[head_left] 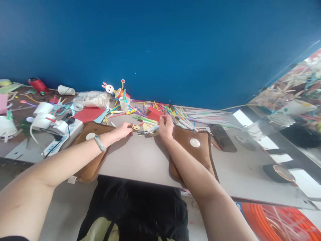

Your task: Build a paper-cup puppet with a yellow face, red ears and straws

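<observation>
Closest to the body, below the hands, dark clothing covers the lap, and an orange basket stands low, well to the right of the hands. Under the left forearm, which wears a pale bangle, lies a brown plush cushion on the counter; a second brown cushion with a white disc lies beneath and beside the right forearm. A round dark container sits well to the right of the right hand.

The left hand has its fingertips pinched on the edge of a round yellow face cut-out, which points toward the right hand. The right hand has thumb and fingertips drawn together at the edge of a piece of red paper; whether it grips the paper cannot be told. Between the hands, scissors lie beside a marker.

Left of the left hand is a power strip with plugs in it; right of the right hand lies a black phone. Beyond the right hand, drinking straws spread out to the right. Beyond the left hand are a white paper cup, a stack of cups and a rabbit-face cut-out, with the blue wall behind.
</observation>
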